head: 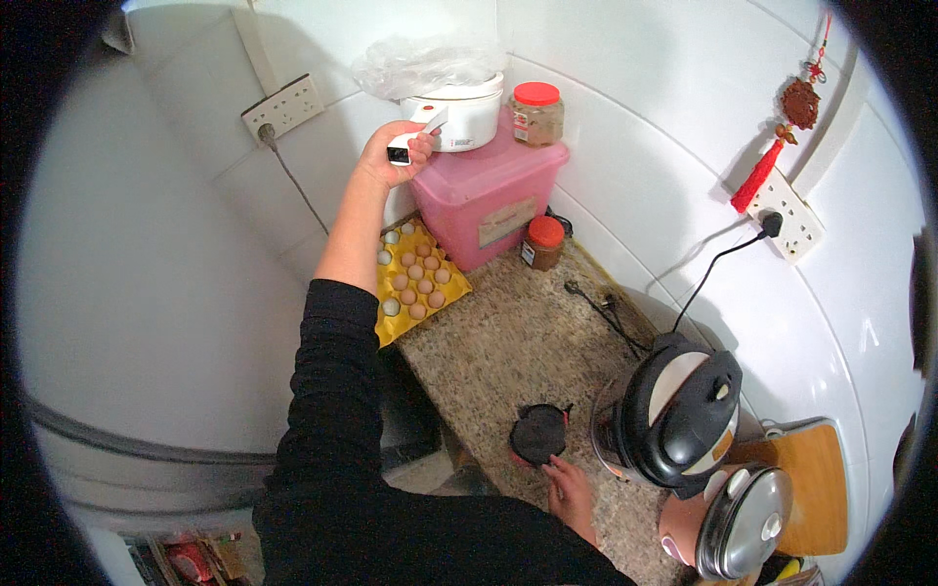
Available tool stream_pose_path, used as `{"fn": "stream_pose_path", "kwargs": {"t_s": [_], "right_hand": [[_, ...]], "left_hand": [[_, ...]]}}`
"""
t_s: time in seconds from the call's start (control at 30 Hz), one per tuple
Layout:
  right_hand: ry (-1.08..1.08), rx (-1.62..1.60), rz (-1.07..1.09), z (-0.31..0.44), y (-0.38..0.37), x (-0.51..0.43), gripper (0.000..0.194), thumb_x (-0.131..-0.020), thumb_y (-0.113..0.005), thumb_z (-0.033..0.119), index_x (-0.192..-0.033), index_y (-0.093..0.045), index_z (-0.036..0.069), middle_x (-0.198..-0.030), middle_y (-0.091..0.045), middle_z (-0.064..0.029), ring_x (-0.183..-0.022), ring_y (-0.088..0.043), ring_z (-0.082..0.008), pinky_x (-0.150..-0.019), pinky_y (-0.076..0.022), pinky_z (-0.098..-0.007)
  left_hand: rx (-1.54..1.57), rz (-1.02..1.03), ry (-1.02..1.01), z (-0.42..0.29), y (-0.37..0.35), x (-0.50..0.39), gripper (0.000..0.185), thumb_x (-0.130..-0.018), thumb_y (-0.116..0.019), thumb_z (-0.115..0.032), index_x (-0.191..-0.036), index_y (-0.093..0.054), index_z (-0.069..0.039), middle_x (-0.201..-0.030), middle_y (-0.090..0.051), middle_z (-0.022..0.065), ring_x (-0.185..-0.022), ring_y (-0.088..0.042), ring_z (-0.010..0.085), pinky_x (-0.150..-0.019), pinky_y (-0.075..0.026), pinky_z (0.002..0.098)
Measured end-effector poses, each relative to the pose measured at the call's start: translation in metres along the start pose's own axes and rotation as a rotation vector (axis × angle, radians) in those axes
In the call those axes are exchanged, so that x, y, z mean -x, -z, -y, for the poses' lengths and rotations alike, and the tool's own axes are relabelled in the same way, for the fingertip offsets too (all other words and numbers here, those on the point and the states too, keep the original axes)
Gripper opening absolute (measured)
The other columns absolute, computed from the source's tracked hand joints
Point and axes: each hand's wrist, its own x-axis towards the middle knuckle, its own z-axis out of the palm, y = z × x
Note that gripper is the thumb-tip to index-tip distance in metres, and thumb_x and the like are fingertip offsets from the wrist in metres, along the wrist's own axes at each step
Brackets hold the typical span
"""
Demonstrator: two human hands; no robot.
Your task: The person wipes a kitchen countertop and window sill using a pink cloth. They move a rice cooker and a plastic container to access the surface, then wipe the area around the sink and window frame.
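Note:
My left hand is closed around the handle of a white electric pot, which stands on the lid of a pink plastic storage box. A crumpled clear plastic bag lies over the pot's top. Beside the pot stands a jar with a red lid. Low in the view, my right hand has its fingertips at the near edge of a round black pad with some red at its rim, lying on the granite countertop. Whether the fingers grip the pad cannot be told.
A yellow tray of eggs sits left of the box, a smaller red-lidded jar before it. On the right are a black electric pressure cooker, a pink cooker, a wooden board and loose black cords. Tiled walls border the countertop.

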Motion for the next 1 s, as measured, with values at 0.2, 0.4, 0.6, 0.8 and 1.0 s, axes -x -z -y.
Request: {"fn": "stream_pose_path", "kwargs": {"t_s": [0.2, 0.4, 0.6, 0.8, 1.0], "right_hand": [[-0.009, -0.026, 0.083, 0.004, -0.011, -0.020, 0.051, -0.079, -0.069, -0.004, -0.127, -0.069, 0.012, -0.140, -0.063, -0.0112, -0.126, -0.058, -0.0381, -0.106, -0.0487, -0.0465], [-0.032, -0.049, 0.092, 0.012, -0.018, -0.041, 0.051, -0.084, -0.071, -0.001, -0.133, -0.064, 0.010, -0.146, -0.056, -0.0175, -0.130, -0.054, -0.0407, -0.108, -0.0464, -0.0486], [-0.120, 0.122, 0.064, 0.012, -0.031, -0.061, 0.068, -0.085, -0.079, 0.009, -0.148, -0.051, 0.011, -0.159, -0.037, -0.0249, -0.139, -0.042, -0.0491, -0.113, -0.0394, -0.0547], [-0.091, 0.297, 0.146, -0.007, -0.049, -0.063, 0.084, -0.081, -0.086, 0.029, -0.153, -0.046, 0.011, -0.162, -0.033, -0.0260, -0.144, -0.037, -0.0485, -0.116, -0.0350, -0.0572], [-0.029, 0.362, 0.112, -0.023, -0.061, -0.056, 0.087, -0.078, -0.086, 0.032, -0.152, -0.046, 0.013, -0.161, -0.036, -0.0235, -0.144, -0.038, -0.0469, -0.114, -0.0357, -0.0581]], "left_hand": [[0.026, 0.174, 0.083, -0.012, 0.034, -0.011, 0.050, -0.099, -0.056, -0.015, -0.137, -0.041, 0.014, -0.088, -0.054, 0.0087, -0.062, -0.052, 0.0077, -0.048, -0.046, 0.0230], [0.014, 0.032, -0.075, 0.001, 0.024, 0.000, 0.079, -0.103, -0.058, -0.046, -0.151, -0.031, 0.011, -0.126, -0.056, 0.0311, -0.079, -0.066, 0.0202, -0.064, -0.061, 0.0271], [-0.014, -0.183, -0.235, 0.018, 0.017, 0.014, 0.090, -0.102, -0.052, -0.061, -0.154, -0.028, 0.009, -0.145, -0.045, 0.0406, -0.097, -0.070, 0.0277, -0.078, -0.065, 0.0306], [-0.014, 0.011, -0.089, 0.001, 0.039, 0.014, 0.063, -0.104, -0.060, -0.030, -0.147, -0.034, 0.008, -0.117, -0.059, 0.0310, -0.082, -0.063, 0.0236, -0.060, -0.057, 0.0297], [-0.012, -0.185, -0.186, 0.024, 0.008, -0.015, 0.057, -0.103, -0.058, -0.009, -0.146, -0.027, 0.008, -0.106, -0.058, 0.0239, -0.072, -0.054, 0.0175, -0.052, -0.049, 0.0247]]}}
